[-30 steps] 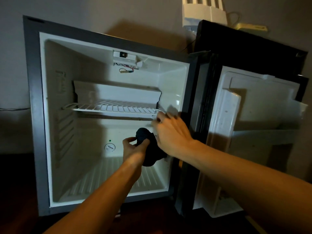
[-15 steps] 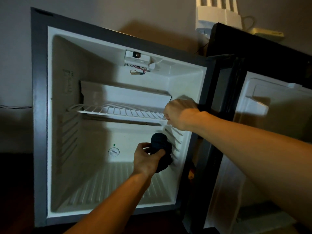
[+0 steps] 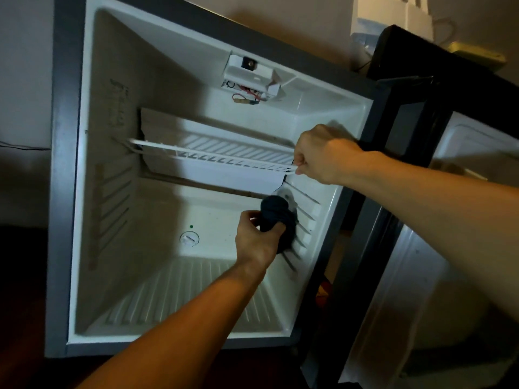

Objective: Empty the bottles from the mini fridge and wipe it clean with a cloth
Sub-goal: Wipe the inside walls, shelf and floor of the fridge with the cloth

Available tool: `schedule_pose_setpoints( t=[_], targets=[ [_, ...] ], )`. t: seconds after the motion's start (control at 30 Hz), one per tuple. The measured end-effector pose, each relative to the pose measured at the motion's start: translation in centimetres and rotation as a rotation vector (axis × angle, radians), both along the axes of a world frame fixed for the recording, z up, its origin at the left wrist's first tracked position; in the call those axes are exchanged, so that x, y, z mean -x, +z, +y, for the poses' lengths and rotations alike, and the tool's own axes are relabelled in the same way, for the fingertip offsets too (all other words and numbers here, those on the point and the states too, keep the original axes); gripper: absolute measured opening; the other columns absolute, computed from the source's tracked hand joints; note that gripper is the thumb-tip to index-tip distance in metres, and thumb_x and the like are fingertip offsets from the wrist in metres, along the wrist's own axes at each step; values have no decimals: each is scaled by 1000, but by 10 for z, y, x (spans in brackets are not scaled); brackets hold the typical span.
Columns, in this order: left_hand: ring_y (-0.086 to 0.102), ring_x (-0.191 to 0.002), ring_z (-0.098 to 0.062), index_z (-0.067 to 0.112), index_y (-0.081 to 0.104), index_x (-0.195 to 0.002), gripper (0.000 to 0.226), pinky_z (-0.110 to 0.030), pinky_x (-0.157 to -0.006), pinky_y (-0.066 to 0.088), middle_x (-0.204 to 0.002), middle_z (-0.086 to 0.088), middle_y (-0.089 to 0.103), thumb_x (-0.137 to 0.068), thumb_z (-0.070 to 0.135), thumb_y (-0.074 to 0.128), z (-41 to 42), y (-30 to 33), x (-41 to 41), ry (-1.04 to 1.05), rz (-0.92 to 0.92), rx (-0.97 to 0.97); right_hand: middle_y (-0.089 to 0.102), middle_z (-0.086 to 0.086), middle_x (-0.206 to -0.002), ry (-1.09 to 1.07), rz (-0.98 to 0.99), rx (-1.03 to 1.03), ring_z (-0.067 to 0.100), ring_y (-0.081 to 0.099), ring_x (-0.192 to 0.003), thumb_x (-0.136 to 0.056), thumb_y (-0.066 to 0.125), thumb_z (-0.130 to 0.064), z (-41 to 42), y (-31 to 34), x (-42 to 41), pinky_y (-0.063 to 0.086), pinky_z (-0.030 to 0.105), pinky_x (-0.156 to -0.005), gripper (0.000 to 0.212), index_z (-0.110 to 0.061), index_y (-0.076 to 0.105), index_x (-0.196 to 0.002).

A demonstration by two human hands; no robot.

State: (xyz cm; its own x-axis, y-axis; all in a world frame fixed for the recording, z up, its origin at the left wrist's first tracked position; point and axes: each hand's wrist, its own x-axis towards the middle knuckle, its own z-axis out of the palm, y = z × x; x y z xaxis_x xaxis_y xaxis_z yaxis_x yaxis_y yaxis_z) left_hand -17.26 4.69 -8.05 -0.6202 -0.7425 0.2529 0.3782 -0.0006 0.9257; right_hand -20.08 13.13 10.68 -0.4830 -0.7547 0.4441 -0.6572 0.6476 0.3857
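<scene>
The right hand point(image 3: 323, 155) hides the right front corner of the wire shelf point(image 3: 224, 154) that it grips, and its fingertips are out of sight. The dark cloth point(image 3: 276, 220) covers part of the ribbed right wall of the mini fridge point(image 3: 67, 192), and the left hand point(image 3: 257, 240) wraps over the cloth's lower part. The fridge's top left corner and the door point(image 3: 463, 248) run past the picture's edges. The label on the left wall is too faint to read.
</scene>
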Motion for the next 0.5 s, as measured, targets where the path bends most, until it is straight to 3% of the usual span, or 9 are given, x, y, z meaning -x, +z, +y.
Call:
schedule_pose_setpoints(
  t=[0.13, 0.2, 0.37, 0.5],
  targets=[
    [64, -96, -16, 19, 58, -115, 37, -37, -87, 57, -100, 7, 62, -81, 18, 73, -6, 23, 16, 22, 29, 117, 68, 6, -87, -1, 18, 6, 27, 64, -76, -86, 73, -24, -1, -2, 6, 57, 37, -77, 12, -15, 67, -80],
    [63, -99, -16, 17, 58, -123, 39, -34, -90, 55, -105, 4, 64, -85, 17, 68, -9, 36, 23, 30, 29, 193, 66, 5, -82, 0, 19, 7, 26, 63, -74, -86, 74, -26, 0, -1, 7, 54, 34, -75, 23, -19, 59, -69],
    [62, -103, -21, 19, 59, -129, 39, -29, -88, 51, -115, -4, 67, -92, 10, 50, -20, 62, 34, 74, -50, 438, 64, 6, -82, 3, 0, 29, 26, 62, -73, -87, 72, -26, -1, 1, 9, 55, 35, -74, 28, -19, 55, -66],
    [60, -101, -25, 16, 60, -126, 38, -28, -79, 46, -114, -8, 64, -93, 7, 44, -22, 71, 36, 26, -112, 609, 62, 6, -76, 11, -21, 42, 24, 62, -69, -89, 70, -22, -2, 3, 10, 48, 28, -61, 30, -18, 54, -64]
  ],
)
